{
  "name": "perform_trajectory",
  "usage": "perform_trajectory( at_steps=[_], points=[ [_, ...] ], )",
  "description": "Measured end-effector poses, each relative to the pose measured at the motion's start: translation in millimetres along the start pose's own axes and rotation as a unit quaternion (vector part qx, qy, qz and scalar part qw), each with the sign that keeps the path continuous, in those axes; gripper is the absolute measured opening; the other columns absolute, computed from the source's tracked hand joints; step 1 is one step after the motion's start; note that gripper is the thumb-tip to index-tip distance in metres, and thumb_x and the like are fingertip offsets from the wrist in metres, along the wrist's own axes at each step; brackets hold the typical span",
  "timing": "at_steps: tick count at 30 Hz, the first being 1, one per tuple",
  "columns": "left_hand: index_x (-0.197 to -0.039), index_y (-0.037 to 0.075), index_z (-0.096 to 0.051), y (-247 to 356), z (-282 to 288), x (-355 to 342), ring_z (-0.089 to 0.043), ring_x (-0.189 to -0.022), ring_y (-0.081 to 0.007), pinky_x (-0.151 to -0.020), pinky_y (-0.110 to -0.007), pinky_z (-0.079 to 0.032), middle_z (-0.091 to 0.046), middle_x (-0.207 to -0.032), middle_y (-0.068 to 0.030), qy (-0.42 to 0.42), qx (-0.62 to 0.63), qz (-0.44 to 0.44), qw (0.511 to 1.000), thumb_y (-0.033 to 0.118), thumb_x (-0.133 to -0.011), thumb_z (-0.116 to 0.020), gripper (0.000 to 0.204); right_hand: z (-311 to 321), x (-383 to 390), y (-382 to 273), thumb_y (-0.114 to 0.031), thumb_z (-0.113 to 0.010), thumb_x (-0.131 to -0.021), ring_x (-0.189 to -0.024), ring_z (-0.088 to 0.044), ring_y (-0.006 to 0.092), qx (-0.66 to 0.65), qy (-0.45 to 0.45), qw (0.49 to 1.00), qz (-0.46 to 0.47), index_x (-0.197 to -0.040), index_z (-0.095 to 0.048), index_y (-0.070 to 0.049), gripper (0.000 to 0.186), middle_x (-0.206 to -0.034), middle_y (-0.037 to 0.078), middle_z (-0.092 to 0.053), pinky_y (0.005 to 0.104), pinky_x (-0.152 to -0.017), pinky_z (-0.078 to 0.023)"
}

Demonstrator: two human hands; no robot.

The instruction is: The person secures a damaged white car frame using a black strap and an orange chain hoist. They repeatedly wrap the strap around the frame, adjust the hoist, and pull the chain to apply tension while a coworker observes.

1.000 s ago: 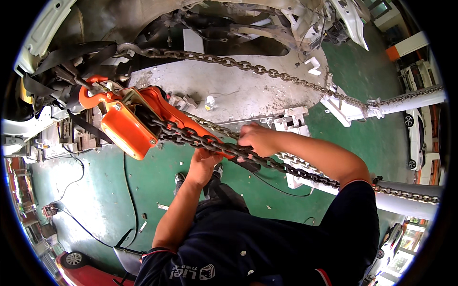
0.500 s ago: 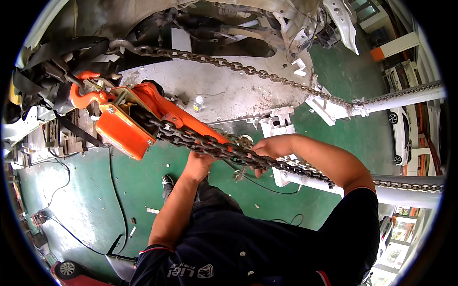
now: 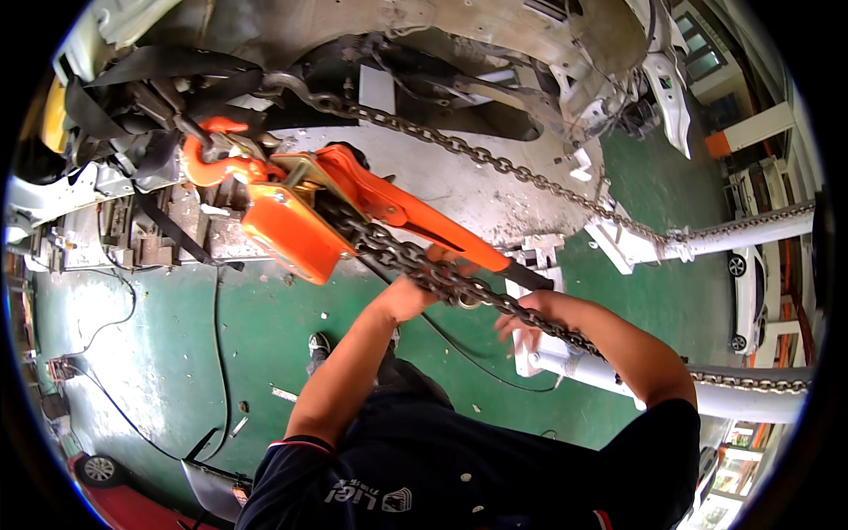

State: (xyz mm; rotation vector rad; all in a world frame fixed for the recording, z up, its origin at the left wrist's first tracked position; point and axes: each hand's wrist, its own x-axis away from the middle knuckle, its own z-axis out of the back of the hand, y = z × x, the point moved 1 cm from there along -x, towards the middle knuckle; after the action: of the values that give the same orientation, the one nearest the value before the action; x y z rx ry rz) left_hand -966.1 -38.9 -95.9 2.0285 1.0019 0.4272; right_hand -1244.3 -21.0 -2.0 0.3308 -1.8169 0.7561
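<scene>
An orange lever hoist (image 3: 296,234) hangs at the left by its orange hook (image 3: 205,161), joined to black straps. Its long orange lever (image 3: 442,237) ends in a black grip (image 3: 528,276). Dark steel chain (image 3: 499,302) runs from the hoist body down to the right. My left hand (image 3: 411,296) is closed around the bunched chain near the hoist, its fingers partly hidden behind the links. Beside the chain and just below the lever's grip is my right hand (image 3: 539,311); motion smears its fingers, so their hold cannot be made out.
A second chain (image 3: 481,155) stretches from the straps to a white post (image 3: 751,216). A stripped car body (image 3: 495,35) stands over a grey platform (image 3: 309,132). Hoses (image 3: 221,353) and scraps lie on the green floor. A thick white post (image 3: 742,397) is at the lower right.
The view has shifted, so the hoist sits further right and lower. My right hand has moved right along the chain. The lever's black grip now shows beyond the chain.
</scene>
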Motion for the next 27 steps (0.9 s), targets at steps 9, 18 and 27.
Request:
perform_trajectory(
  at_steps=[9, 18, 27],
  points=[
    [-0.139, 0.005, -0.055, -1, 19, 10, -0.058, -0.118, -0.0231, -0.103, -0.037, -0.043, -0.063, -0.125, -0.0083, 0.038, -0.098, 0.044, 0.993, -0.006, -0.072, -0.064, 0.069, 39, 4, -60, -0.024, -0.074, -0.091, -0.112, -0.064, 0.0208, 0.136, 0.111, 0.952, 0.250, -0.146, -0.045, -0.004, 0.066, -0.122, 0.013, -0.065, 0.0348, -0.100, -0.050],
    [-0.142, -0.002, -0.051, 4, 21, 39, -0.053, -0.132, -0.0238, -0.112, -0.036, -0.040, -0.060, -0.140, -0.0118, 0.151, -0.172, 0.011, 0.973, -0.006, -0.078, -0.068, 0.066, 10, 57, -110, -0.031, -0.077, -0.084, -0.074, -0.060, 0.0083, 0.334, 0.162, 0.918, 0.139, -0.110, -0.070, -0.005, 0.037, -0.086, 0.000, -0.069, 0.0276, -0.070, -0.052],
    [-0.148, 0.001, -0.042, 92, 119, 170, -0.050, -0.131, -0.0284, -0.109, -0.046, -0.038, -0.047, -0.148, -0.0155, 0.461, -0.030, -0.135, 0.876, 0.033, -0.094, -0.061, 0.066, -182, 183, -177, -0.029, -0.064, -0.082, -0.076, -0.070, 0.0321, 0.601, 0.392, 0.696, 0.032, -0.086, -0.071, -0.001, 0.029, -0.078, 0.016, -0.071, 0.0448, -0.071, -0.053]
  ],
)
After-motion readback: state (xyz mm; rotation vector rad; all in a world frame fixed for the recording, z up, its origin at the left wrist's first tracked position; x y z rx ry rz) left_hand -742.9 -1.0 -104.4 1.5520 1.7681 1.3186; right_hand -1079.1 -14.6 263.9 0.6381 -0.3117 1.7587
